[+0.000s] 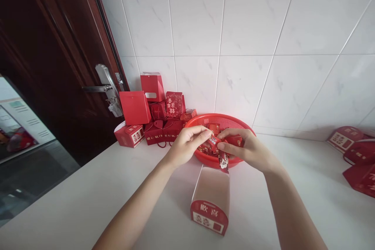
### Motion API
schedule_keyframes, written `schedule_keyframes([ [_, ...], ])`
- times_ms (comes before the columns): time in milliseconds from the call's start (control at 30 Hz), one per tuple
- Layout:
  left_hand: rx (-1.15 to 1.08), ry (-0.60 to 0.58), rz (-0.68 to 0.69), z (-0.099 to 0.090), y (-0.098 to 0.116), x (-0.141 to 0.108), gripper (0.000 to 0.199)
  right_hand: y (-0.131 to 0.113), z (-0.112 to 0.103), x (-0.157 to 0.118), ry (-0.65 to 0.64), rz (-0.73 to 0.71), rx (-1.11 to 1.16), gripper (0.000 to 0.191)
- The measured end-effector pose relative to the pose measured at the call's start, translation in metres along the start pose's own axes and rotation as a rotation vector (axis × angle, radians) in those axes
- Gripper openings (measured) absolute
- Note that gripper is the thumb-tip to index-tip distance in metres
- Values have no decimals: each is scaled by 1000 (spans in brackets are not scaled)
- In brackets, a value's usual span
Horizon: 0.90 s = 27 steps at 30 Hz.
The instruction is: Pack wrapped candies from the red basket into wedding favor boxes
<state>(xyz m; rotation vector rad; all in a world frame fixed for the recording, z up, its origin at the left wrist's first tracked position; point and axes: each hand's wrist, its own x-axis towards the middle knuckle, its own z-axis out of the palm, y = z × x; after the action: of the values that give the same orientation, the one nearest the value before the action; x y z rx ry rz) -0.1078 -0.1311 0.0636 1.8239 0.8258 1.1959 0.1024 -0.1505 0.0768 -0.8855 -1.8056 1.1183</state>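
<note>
A red plastic basket (218,119) holds several red-wrapped sweets. Over it, both hands pinch a small red wrapped sweet (214,141) between them. My left hand (187,144) grips its left end with thumb and forefinger. At the other end, the fingertips of my right hand (249,148) are closed on it. A dark red and white wrapped piece (223,161) hangs at the basket's front rim, below my right fingertips. Nearer to me, an open-topped box (209,203) with a red, rounded front panel stands on the white table.
Several red boxes and bags (158,119) are stacked against the tiled wall at the back left. More red boxes (359,156) sit at the right edge. A dark wooden door (58,47) with a metal handle (101,88) stands left.
</note>
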Motion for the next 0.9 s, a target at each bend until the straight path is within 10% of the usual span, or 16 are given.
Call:
schedule_keyframes([
  [467, 57, 6, 40, -10, 15, -6, 37, -2, 25, -7, -235, 129, -347, 23],
  [900, 230, -67, 14, -16, 17, -12, 31, -10, -5, -10, -180, 163, 0, 22],
])
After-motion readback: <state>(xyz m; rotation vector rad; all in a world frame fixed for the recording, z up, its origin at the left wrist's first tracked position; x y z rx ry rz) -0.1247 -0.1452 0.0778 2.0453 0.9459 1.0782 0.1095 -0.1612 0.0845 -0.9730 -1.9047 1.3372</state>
